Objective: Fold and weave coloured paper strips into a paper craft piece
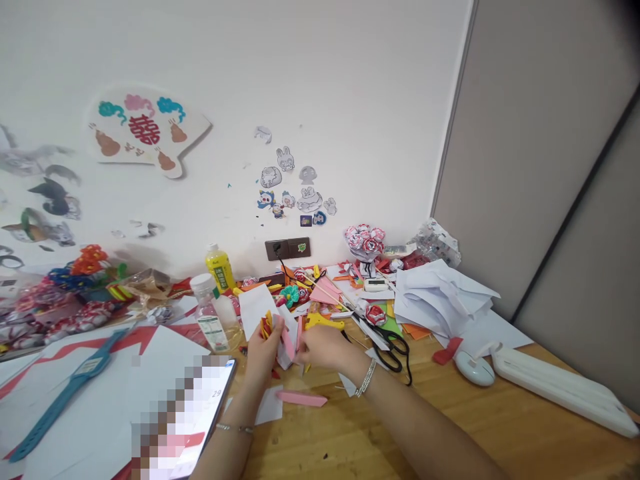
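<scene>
Near the middle of the desk, my left hand (pixel 265 348) is closed round a bundle of folded paper (pixel 267 325) in yellow and red, with a pink strip (pixel 289 345) beside its fingertips. Just to the right, my right hand (pixel 316 345) has its fingers pinched at another upright pink strip (pixel 300 330). A yellow tool (pixel 325 321), perhaps a glue gun, lies behind my right hand. Below both hands a folded pink strip (pixel 303 399) rests on the wood, next to a white paper piece (pixel 270 405).
Black scissors (pixel 395 350) lie right of my right hand. A clear bottle (pixel 213 317) and a yellow bottle (pixel 220 268) stand behind left. A phone (pixel 200 413), white sheets (pixel 75 413) and a blue watch (pixel 70 400) lie left. A white lamp (pixel 560 387) is at right.
</scene>
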Demonstrator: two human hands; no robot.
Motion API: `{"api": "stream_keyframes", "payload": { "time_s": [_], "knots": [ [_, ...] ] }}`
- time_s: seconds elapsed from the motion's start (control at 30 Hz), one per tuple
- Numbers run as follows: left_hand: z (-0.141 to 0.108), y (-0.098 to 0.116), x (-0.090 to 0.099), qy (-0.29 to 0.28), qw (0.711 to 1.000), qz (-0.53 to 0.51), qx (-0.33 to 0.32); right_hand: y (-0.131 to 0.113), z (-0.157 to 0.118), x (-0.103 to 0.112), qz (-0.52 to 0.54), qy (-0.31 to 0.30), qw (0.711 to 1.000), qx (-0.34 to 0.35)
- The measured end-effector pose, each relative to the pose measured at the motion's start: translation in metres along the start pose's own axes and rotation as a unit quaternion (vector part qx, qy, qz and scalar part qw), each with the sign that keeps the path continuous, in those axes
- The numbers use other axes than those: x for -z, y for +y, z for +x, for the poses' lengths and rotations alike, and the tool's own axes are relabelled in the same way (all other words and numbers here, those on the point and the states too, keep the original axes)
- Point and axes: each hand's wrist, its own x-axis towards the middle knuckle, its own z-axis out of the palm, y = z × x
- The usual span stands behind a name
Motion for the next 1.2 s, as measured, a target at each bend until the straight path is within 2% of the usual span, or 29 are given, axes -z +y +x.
{"api": "stream_keyframes", "payload": {
  "time_s": [0.07, 0.17, 0.23, 0.37, 0.4, 0.5, 0.53, 0.67, 0.8, 0.87, 0.93, 1.03, 1.13, 1.2],
  "knots": [
    [0.005, 0.001, 0.005, 0.003, 1.000, 0.009, -0.001, -0.009, -0.006, -0.004, -0.061, -0.102, 0.992, 0.029],
    [0.010, 0.001, 0.010, 0.029, 1.000, -0.001, -0.009, -0.020, -0.009, -0.008, -0.119, -0.167, 0.976, 0.073],
    [0.012, -0.001, 0.011, 0.039, 0.999, -0.001, -0.012, -0.021, -0.009, -0.007, -0.137, -0.165, 0.974, 0.076],
    [0.014, -0.005, 0.012, 0.025, 1.000, 0.008, 0.006, -0.011, -0.011, 0.002, -0.133, -0.079, 0.986, 0.060],
    [0.015, -0.006, 0.013, 0.023, 1.000, 0.012, 0.013, -0.010, -0.011, 0.002, -0.132, -0.076, 0.987, 0.053],
    [0.015, -0.008, 0.013, 0.025, 0.999, 0.024, 0.028, -0.013, -0.010, -0.004, -0.141, -0.164, 0.975, 0.040],
    [0.014, -0.008, 0.012, 0.026, 0.999, 0.024, 0.031, -0.016, -0.009, -0.008, -0.147, -0.175, 0.973, 0.042],
    [0.012, -0.007, 0.010, 0.028, 0.999, 0.001, 0.043, -0.023, -0.006, -0.019, -0.148, -0.105, 0.982, 0.054],
    [0.014, -0.007, 0.011, 0.034, 0.999, -0.003, 0.036, -0.009, -0.007, -0.004, -0.103, -0.104, 0.988, 0.056],
    [0.014, -0.007, 0.011, 0.029, 0.999, 0.000, 0.035, 0.003, -0.006, 0.007, -0.038, -0.085, 0.994, 0.060],
    [0.012, -0.007, 0.009, 0.007, 0.999, -0.013, 0.044, 0.014, -0.003, 0.015, 0.083, -0.067, 0.993, 0.059],
    [0.004, -0.007, 0.001, -0.062, 0.995, -0.054, 0.061, 0.022, 0.005, 0.014, 0.224, 0.000, 0.974, 0.023],
    [-0.005, -0.009, -0.007, -0.110, 0.988, -0.082, 0.078, 0.019, 0.010, 0.005, 0.209, 0.075, 0.975, 0.013],
    [-0.008, -0.009, -0.011, -0.103, 0.986, -0.098, 0.084, 0.012, 0.011, -0.001, 0.173, 0.095, 0.980, 0.019]
  ]
}}
